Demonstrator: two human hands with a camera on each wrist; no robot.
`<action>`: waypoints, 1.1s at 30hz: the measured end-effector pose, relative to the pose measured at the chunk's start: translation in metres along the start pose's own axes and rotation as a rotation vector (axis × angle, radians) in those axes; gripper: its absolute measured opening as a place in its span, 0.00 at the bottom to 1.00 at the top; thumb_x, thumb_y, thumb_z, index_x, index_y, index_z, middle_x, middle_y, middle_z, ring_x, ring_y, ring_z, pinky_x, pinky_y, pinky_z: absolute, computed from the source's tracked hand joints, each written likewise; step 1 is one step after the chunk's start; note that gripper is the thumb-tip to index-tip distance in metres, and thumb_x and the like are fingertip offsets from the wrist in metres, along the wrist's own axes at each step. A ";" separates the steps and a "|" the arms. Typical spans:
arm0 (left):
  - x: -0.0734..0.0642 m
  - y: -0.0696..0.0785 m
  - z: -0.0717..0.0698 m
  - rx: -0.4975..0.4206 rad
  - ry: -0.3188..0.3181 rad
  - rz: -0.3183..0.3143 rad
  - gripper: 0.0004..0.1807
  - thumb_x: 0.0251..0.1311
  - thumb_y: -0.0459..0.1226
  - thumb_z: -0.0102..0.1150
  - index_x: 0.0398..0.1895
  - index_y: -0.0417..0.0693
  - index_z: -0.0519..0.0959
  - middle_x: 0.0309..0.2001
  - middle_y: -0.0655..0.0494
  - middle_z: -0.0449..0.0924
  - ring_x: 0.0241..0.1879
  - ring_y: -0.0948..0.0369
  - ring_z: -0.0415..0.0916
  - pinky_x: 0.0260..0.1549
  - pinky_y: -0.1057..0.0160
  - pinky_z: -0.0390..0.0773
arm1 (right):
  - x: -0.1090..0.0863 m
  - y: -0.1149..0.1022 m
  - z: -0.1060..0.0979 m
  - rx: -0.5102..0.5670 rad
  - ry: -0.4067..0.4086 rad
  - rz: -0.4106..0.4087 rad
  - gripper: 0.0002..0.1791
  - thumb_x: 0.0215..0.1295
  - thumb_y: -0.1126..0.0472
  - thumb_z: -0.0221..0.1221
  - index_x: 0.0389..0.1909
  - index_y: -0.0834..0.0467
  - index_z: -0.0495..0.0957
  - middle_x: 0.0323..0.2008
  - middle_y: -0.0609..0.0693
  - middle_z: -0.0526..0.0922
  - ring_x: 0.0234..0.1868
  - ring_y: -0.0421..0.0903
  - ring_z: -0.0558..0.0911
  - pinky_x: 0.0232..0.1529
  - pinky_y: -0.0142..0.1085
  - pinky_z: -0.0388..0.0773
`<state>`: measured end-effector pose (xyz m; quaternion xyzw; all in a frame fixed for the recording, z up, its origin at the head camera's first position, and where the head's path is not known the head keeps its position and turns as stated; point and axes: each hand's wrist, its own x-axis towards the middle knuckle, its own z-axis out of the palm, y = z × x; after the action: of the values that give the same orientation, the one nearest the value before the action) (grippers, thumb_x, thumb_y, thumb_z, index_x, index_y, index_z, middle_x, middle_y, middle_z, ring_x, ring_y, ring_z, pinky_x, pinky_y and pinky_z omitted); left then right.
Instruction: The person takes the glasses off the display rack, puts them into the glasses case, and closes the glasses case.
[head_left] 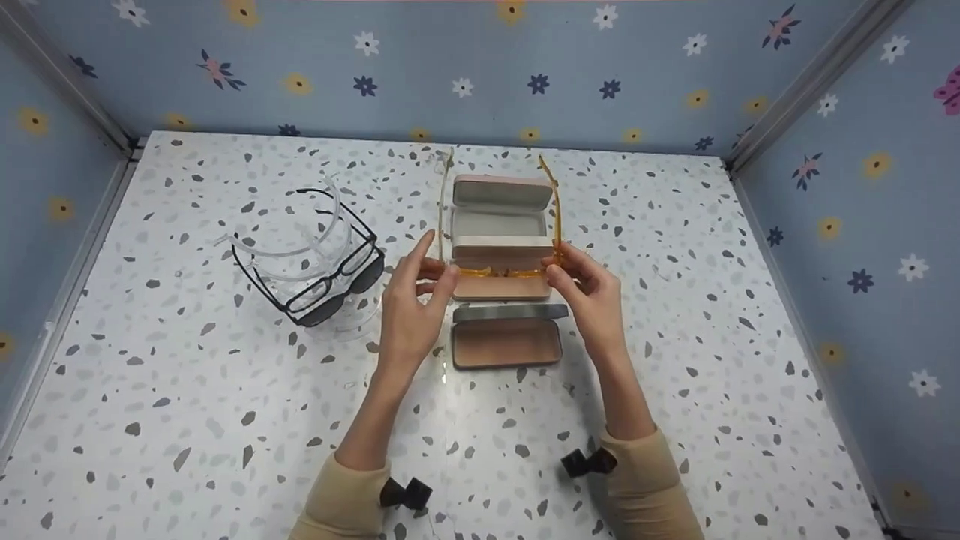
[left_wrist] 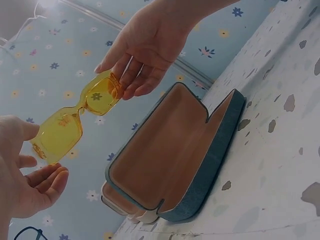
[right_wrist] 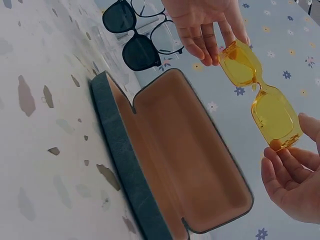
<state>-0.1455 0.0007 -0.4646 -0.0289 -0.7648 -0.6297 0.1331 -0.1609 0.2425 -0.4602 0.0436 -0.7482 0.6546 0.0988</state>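
Observation:
Yellow see-through sunglasses are held up between both hands, with the temples unfolded and pointing away in the head view. My left hand pinches the left end of the frame between thumb and fingers. At the other end, my right hand grips the frame by its hinge corner. Below the sunglasses, an open glasses case with a blue-green outside and brown lining stands on the table. Just behind it is a pale case, open with a brown lining, overlapped by the sunglasses in the head view.
Another open case with grey lining stands farthest back. To the left lie dark-lensed sunglasses, black-framed glasses and clear-framed ones, overlapping each other. Flowered blue panels enclose the speckled table at the back and sides.

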 end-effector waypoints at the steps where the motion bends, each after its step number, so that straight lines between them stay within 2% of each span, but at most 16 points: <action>1: 0.000 -0.001 0.001 -0.003 -0.001 -0.006 0.31 0.71 0.42 0.61 0.76 0.50 0.68 0.48 0.47 0.82 0.47 0.57 0.80 0.52 0.58 0.85 | -0.001 0.001 0.000 -0.002 -0.002 0.004 0.23 0.71 0.62 0.65 0.64 0.62 0.79 0.49 0.62 0.87 0.48 0.47 0.85 0.51 0.34 0.87; 11: -0.006 -0.002 -0.002 0.010 -0.011 -0.036 0.31 0.70 0.43 0.62 0.75 0.51 0.69 0.48 0.47 0.83 0.48 0.57 0.81 0.52 0.60 0.84 | -0.005 0.005 -0.001 -0.011 -0.013 0.029 0.23 0.70 0.58 0.66 0.64 0.59 0.79 0.50 0.60 0.87 0.49 0.48 0.85 0.52 0.35 0.87; 16: -0.004 -0.001 0.000 0.021 -0.022 -0.025 0.31 0.70 0.42 0.62 0.75 0.53 0.69 0.46 0.47 0.83 0.47 0.58 0.81 0.51 0.60 0.85 | -0.004 0.002 -0.004 -0.016 -0.006 0.025 0.24 0.70 0.57 0.66 0.64 0.58 0.79 0.50 0.59 0.87 0.50 0.48 0.85 0.53 0.35 0.87; 23: -0.004 -0.002 0.006 0.022 -0.043 -0.022 0.31 0.71 0.43 0.62 0.76 0.53 0.69 0.46 0.48 0.83 0.46 0.58 0.81 0.51 0.61 0.84 | -0.007 0.005 -0.010 -0.011 0.022 0.053 0.23 0.70 0.62 0.66 0.64 0.61 0.79 0.49 0.59 0.88 0.49 0.46 0.85 0.52 0.35 0.87; 33: -0.003 -0.003 0.000 0.025 -0.047 0.004 0.30 0.71 0.42 0.62 0.75 0.56 0.70 0.46 0.46 0.83 0.46 0.57 0.82 0.51 0.59 0.85 | -0.004 0.003 -0.006 -0.036 0.015 0.038 0.25 0.69 0.60 0.66 0.65 0.60 0.78 0.50 0.58 0.88 0.50 0.46 0.84 0.53 0.33 0.86</action>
<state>-0.1436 0.0009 -0.4685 -0.0433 -0.7756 -0.6188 0.1166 -0.1571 0.2486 -0.4628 0.0227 -0.7596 0.6433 0.0927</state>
